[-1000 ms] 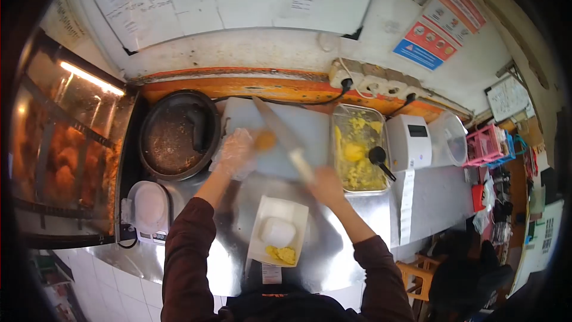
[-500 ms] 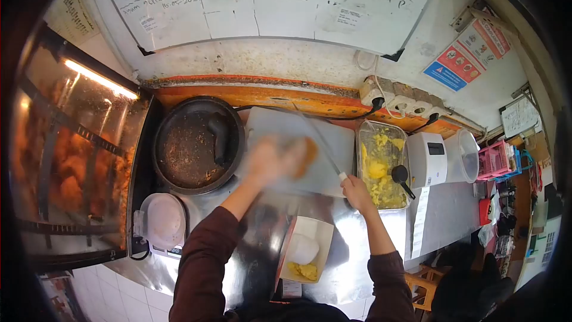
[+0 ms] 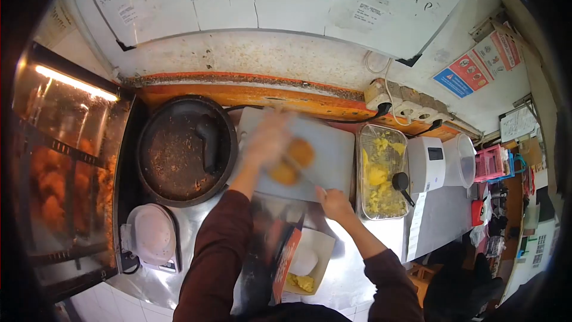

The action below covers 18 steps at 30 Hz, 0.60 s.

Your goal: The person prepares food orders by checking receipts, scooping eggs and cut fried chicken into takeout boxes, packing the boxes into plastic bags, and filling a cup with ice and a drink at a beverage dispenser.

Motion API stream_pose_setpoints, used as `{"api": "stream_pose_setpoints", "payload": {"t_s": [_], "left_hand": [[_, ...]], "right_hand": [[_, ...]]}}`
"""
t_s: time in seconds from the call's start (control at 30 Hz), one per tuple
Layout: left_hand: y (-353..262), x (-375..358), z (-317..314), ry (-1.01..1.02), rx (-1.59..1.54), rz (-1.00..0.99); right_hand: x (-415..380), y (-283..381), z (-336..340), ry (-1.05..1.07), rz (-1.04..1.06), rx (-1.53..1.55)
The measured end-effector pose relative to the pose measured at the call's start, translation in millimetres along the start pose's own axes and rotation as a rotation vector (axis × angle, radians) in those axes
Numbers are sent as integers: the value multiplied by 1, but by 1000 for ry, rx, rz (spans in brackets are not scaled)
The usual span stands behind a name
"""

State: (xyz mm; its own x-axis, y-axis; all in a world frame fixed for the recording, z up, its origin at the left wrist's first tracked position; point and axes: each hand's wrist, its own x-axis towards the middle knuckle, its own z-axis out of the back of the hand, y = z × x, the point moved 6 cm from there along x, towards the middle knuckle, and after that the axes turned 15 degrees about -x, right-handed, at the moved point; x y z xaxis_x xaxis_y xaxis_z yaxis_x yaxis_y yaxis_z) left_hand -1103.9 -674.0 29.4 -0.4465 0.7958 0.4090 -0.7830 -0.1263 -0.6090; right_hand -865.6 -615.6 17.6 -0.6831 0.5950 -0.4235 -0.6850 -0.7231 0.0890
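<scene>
My right hand (image 3: 335, 204) is closed around the handle of a long knife (image 3: 305, 176) at the front edge of a pale cutting board (image 3: 333, 146). On the board lie two golden-brown fried pieces, a rear one (image 3: 301, 152) and a front one (image 3: 282, 172), with the blade running between them. They look like fried food, but blur hides their exact kind. Just left of them hovers my left hand (image 3: 268, 137), its fingers smeared by motion. Below the board stands an open paper box (image 3: 325, 250) holding a white rice mound (image 3: 305, 260) and yellow egg-like bits (image 3: 302, 282).
To the left are a round dark pan (image 3: 173, 155) with a black handled item (image 3: 208, 143), a scale (image 3: 154, 238) and a lit display cabinet (image 3: 65, 173). A basket (image 3: 383, 211) of yellow food with a black scoop (image 3: 401, 182) and a white appliance (image 3: 426, 164) stand right.
The knife has come down and left onto the board, between two brown pieces where one blurred piece showed before. My left hand has shifted up and away from the food. The view has tilted slightly.
</scene>
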Motion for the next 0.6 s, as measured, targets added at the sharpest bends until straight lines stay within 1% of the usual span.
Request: {"api": "stream_pose_setpoints", "payload": {"t_s": [0.03, 0.07, 0.1, 0.13, 0.17, 0.2, 0.23, 0.27, 0.3, 0.33, 0.37, 0.4, 0.43, 0.47, 0.5, 0.53, 0.57, 0.6], "left_hand": [[-3, 2, 7, -22, 40, -32], [-8, 5, 15, -45, 80, -63], [-9, 8, 17, 70, 32, 37], [-14, 15, 23, 177, -16, 133], [-25, 27, 35, 161, -12, 122], [-52, 38, 48, 173, 18, -14], [-71, 43, 50, 196, 45, -147], [-67, 44, 32, 195, 39, -144], [-56, 42, 4, 156, 47, -192], [-53, 40, -5, 134, 52, -218], [-50, 39, -14, 112, 57, -244], [-43, 36, -16, 102, 43, -144], [-38, 30, -19, 111, 29, -90], [-34, 24, -19, 119, 17, -36], [-27, 31, -19, 173, 42, 4], [-25, 35, -14, 190, 67, 18], [-25, 38, -9, 207, 93, 32], [-36, 39, 2, 163, 88, 2]], "right_hand": [[1, 6, 4, -44, 46, -7], [4, 2, -2, -47, 50, -4], [11, 1, -10, -40, 126, 9], [12, 6, -2, -41, 204, 16], [10, 0, 10, -59, 208, 8], [-7, 1, 35, -17, 178, 59], [-17, 0, 45, 34, 142, 115], [-16, -6, 46, 38, 139, 111], [-15, -16, 42, 105, 73, 91], [-14, -23, 39, 168, 6, 73], [-13, -20, 38, 165, 6, 69], [-13, -14, 40, 77, -50, 28], [-17, -12, 40, 1, -110, -13], [-19, -9, 34, 14, -119, -4], [-11, -9, 33, 47, -142, 17], [-7, -7, 33, 75, -158, 42], [-6, -8, 36, 51, -146, 47], [-8, -7, 42, 32, -95, 46]]}}
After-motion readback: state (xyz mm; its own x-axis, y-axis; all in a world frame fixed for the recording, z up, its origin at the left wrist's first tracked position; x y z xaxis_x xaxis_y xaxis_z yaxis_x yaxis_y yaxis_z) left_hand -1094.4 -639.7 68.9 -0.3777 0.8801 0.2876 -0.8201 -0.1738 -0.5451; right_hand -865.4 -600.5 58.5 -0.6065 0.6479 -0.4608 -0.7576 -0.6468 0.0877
